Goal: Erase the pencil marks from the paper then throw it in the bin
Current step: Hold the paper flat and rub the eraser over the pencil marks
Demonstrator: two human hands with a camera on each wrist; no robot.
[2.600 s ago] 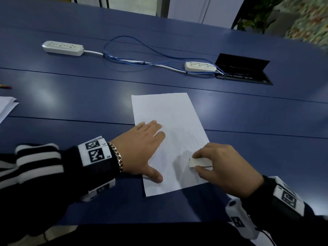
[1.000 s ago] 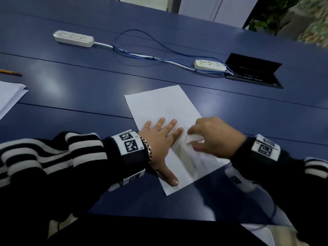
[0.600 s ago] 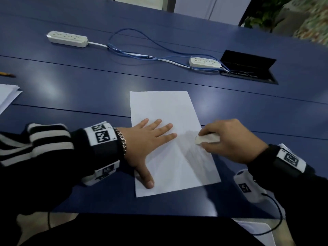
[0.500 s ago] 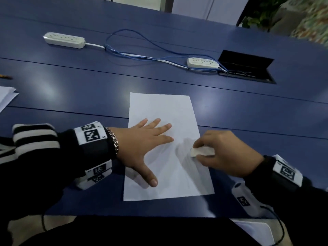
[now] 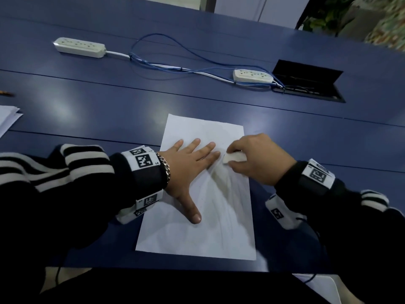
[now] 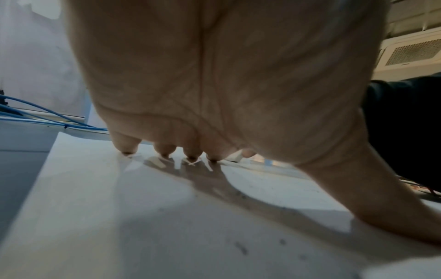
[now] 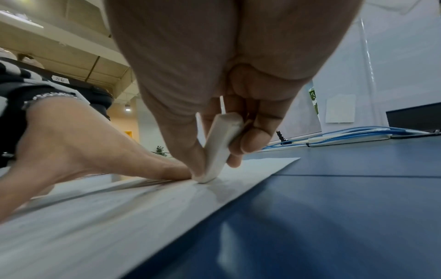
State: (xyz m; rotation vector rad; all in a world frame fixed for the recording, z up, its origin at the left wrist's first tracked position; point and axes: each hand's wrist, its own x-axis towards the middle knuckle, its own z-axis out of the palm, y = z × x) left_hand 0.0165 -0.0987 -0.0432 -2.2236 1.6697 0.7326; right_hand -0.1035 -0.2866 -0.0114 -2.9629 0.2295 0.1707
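A white sheet of paper lies on the blue table near its front edge. My left hand presses flat on the sheet with fingers spread and thumb pointing toward me. My right hand pinches a white eraser between thumb and fingers, its tip down on the paper just beside my left fingertips. In the right wrist view the eraser stands tilted with its lower end on the paper. The left wrist view shows my left hand's fingers touching the paper. No bin is in view.
Two white power strips joined by blue cables lie across the far table. An open black cable hatch sits at the right. A stack of paper and a pencil lie at the left edge.
My right hand has rubbed the eraser back and forth, now farther up the sheet beside my left fingertips. The paper has twisted slightly under my left hand.
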